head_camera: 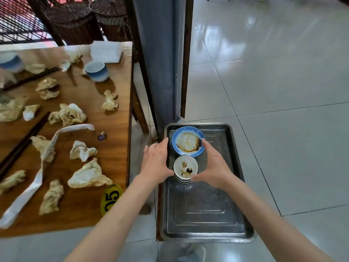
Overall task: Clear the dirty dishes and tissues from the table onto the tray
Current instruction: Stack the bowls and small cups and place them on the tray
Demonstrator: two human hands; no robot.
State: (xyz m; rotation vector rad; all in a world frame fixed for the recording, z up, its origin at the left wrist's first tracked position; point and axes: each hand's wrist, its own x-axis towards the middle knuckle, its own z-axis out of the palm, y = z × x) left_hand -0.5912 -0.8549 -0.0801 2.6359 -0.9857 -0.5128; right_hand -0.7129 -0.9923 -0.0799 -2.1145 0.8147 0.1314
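- Table point(113, 152): wooden, left of view; most of the clearing appears still to be done here.
- Tray point(204, 220): metal, just right of the table edge; near half bare, far half holding dishes already moved.
- Crumpled tissues point(88, 174): many, stained, scattered over the table; none on the tray.
- Paper strip point(37, 182): long, white, lying across the table.
- Blue-rimmed plate point(188, 141): soiled, resting at the tray's far end.
- Stack of small saucers point(185, 169): stained, on the tray just nearer than the plate; cleared, or being set down.
- Blue-and-white cup point(96, 71): on the table's far side, not yet moved.
- Chopsticks point(24, 142): dark, on the table.
- Left hand point(155, 161): fingers straight, thumb against the saucer stack's left side.
- Right hand point(213, 167): fingers straight, thumb against the stack's right side.
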